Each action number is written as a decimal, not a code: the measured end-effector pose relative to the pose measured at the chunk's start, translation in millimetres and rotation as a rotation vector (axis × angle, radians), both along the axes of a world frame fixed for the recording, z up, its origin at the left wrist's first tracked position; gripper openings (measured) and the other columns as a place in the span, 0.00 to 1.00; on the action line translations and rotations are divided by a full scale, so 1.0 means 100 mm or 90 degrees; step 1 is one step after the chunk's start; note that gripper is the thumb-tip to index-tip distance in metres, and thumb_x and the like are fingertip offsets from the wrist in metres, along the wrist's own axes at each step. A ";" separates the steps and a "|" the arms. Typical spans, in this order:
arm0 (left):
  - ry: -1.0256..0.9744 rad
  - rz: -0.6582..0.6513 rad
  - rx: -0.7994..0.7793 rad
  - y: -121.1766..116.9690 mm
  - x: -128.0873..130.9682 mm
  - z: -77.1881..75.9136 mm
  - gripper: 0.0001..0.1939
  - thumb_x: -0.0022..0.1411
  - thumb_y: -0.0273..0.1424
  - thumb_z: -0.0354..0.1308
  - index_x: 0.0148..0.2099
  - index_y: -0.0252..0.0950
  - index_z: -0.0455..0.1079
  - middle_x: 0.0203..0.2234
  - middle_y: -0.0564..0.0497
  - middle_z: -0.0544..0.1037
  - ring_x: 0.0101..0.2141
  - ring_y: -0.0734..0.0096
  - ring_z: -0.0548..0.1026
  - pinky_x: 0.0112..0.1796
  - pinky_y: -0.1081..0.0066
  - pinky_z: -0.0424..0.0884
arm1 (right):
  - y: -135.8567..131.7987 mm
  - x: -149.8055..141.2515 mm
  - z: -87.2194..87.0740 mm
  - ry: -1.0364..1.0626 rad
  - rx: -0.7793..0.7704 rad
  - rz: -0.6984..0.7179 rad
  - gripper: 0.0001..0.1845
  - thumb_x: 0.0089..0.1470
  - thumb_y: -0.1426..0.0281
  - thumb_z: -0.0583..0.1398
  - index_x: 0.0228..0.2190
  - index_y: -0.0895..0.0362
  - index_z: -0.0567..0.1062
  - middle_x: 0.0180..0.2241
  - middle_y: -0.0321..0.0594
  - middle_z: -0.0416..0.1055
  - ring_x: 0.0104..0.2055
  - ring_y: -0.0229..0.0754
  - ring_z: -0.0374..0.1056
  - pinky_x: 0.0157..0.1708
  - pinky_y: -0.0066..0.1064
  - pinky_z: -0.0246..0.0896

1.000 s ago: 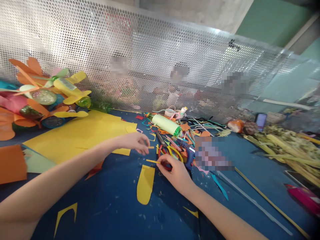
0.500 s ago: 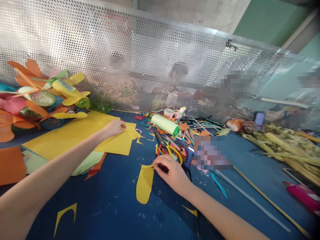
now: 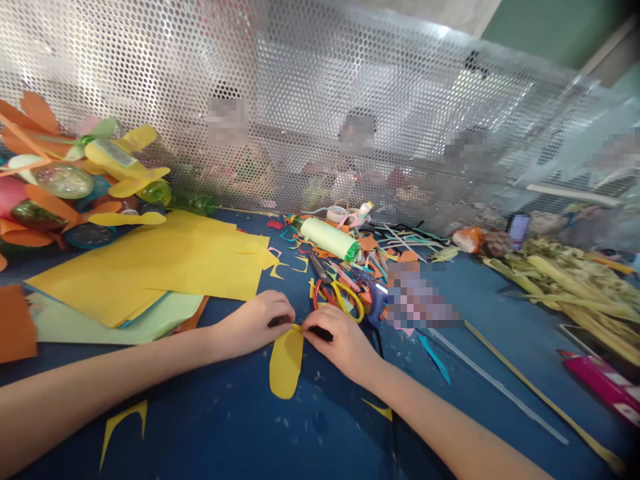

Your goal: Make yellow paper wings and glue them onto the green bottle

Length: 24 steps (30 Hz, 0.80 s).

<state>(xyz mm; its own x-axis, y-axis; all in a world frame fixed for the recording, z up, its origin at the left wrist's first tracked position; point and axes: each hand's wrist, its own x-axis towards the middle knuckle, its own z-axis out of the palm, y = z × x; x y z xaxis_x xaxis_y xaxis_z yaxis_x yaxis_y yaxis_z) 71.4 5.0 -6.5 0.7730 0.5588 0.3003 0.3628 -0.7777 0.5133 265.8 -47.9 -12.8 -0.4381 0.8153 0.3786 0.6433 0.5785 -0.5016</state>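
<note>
A yellow paper petal (image 3: pixel 287 365), rounded at its near end, lies over the blue table (image 3: pixel 210 427) in front of me. My left hand (image 3: pixel 263 321) pinches its far edge from the left. From the right, my right hand (image 3: pixel 340 340) grips the same edge, its fingers closed and almost touching the left ones. Sheets of yellow paper (image 3: pixel 200 257) are spread beyond my left hand. Just past my right hand lie scissors (image 3: pixel 345 299) with red and yellow handles.
Bottle flowers (image 3: pixel 120 160) pile up at the left. A wrapped green bottle (image 3: pixel 327 239) stands amid paper scraps. Corn husks (image 3: pixel 575 287), a pink box (image 3: pixel 603 387) and a long thin stick (image 3: pixel 540 393) are at the right. A perforated metal panel (image 3: pixel 300 100) rises behind.
My left hand has come back from the yellow sheets toward me and right, and now pinches the petal's edge beside my right hand. The right hand keeps its grip.
</note>
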 end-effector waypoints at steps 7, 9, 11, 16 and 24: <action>-0.018 0.012 0.007 0.00 -0.04 -0.08 0.06 0.60 0.25 0.49 0.34 0.36 0.67 0.31 0.50 0.70 0.35 0.69 0.68 0.38 0.69 0.66 | 0.11 0.43 0.31 -0.276 0.113 -0.408 0.13 0.56 0.65 0.52 0.26 0.58 0.71 0.27 0.45 0.71 0.33 0.47 0.68 0.33 0.36 0.61; -0.018 0.013 0.020 -0.01 -0.03 -0.10 0.06 0.60 0.24 0.49 0.35 0.36 0.67 0.31 0.50 0.70 0.35 0.69 0.67 0.38 0.68 0.66 | 0.15 0.63 0.39 -0.424 0.013 -0.555 0.20 0.55 0.59 0.51 0.24 0.60 0.72 0.24 0.51 0.72 0.28 0.50 0.70 0.26 0.36 0.60; -0.014 0.017 0.031 -0.03 -0.03 -0.11 0.06 0.61 0.24 0.48 0.35 0.36 0.66 0.31 0.50 0.70 0.36 0.68 0.67 0.38 0.67 0.66 | 0.17 0.76 0.41 -0.483 -0.105 -0.622 0.30 0.53 0.50 0.48 0.23 0.62 0.74 0.22 0.55 0.72 0.27 0.54 0.70 0.24 0.37 0.60; 0.010 0.034 0.068 -0.08 -0.04 -0.08 0.07 0.62 0.25 0.46 0.34 0.35 0.65 0.30 0.50 0.69 0.34 0.68 0.66 0.38 0.67 0.65 | 0.21 0.80 0.35 -0.475 -0.185 -0.567 0.34 0.52 0.47 0.46 0.23 0.63 0.76 0.27 0.58 0.74 0.31 0.54 0.72 0.26 0.36 0.61; 0.043 0.025 0.150 -0.09 -0.03 -0.07 0.08 0.64 0.25 0.43 0.37 0.34 0.64 0.32 0.48 0.69 0.35 0.67 0.66 0.39 0.67 0.65 | 0.22 0.84 0.51 -0.349 -0.269 -0.508 0.28 0.51 0.51 0.50 0.10 0.56 0.67 0.14 0.45 0.70 0.22 0.45 0.69 0.22 0.30 0.54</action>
<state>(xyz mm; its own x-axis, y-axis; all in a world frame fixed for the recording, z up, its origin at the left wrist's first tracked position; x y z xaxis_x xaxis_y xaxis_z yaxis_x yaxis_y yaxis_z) 68.2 -4.1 -13.8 0.7745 0.5095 0.3749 0.4227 -0.8578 0.2925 350.2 -26.1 38.1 0.2579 0.9619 -0.0905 0.9598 -0.2658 -0.0898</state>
